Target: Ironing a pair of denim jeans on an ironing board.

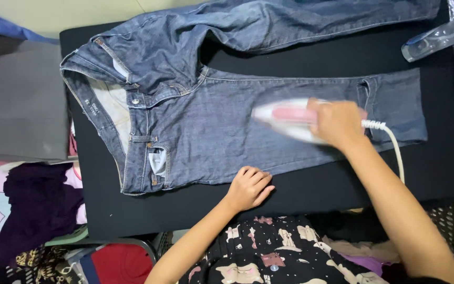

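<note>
Step in hand: ironing, judged mid-pass along one leg of the blue jeans [211, 126], spread flat on the black board [311, 189]
Right hand [337, 123]: closed around the handle of the pink and white iron [290, 120], pressed onto the lower leg of the jeans, toward the hem
Left hand [248, 188]: empty, fingers loosely curled, resting at the near edge of the jeans, touching the seam and the board
Jeans: waistband at the board's left end, fly open, second leg folded away along the far edge
Next move, as judged: needs a steady glide along the leg, cloth held taut at the seam
In the way: white cord [395, 147] trailing off the jeans' hem end; clear spray bottle [437, 37] beyond the far leg
Around: heaped clothes [32, 210] left of the waistband
</note>
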